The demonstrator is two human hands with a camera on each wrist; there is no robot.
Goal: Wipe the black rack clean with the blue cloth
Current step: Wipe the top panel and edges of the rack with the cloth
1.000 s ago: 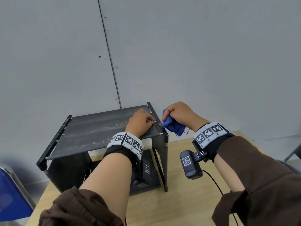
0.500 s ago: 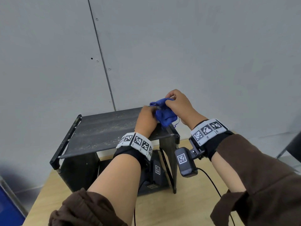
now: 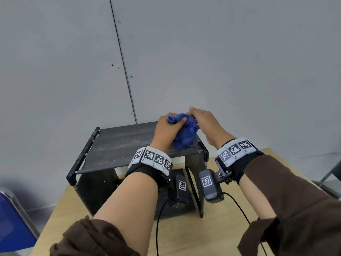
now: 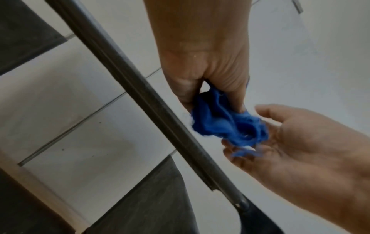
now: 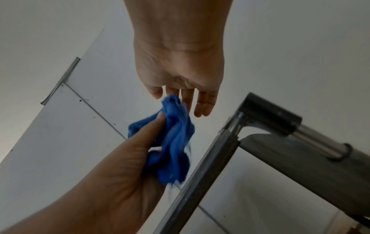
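Your left hand [image 3: 166, 130] grips the bunched blue cloth [image 3: 184, 133], thumb and fingers curled round it, just above the right end of the black rack [image 3: 118, 148]. Your right hand [image 3: 206, 122] sits at the cloth's 3 o'clock side with fingers nearly straight; in the right wrist view they hang loose beside the fabric, so it seems to be letting go or tidying the bundle rather than holding it.

The step in hand looks like a pass or regrip of the cloth before wiping. Settle it well: gather the loose tail that dangles toward 6 o'clock, so it does not snag the rack's corner post [image 5: 200, 182], and leave a broad pad of fabric below your palm rather than a tight ball. Then press flat and sweep from the 3 o'clock end toward 9 o'clock, carrying the grit off one edge.

The rack stands on the wooden table [image 3: 184, 237], against the grey wall. Its top shelf is dark and ribbed, strewn with pale crumbs and dust, thickest across the middle and toward the front rail. The cloth is deep blue, soft and crumpled.
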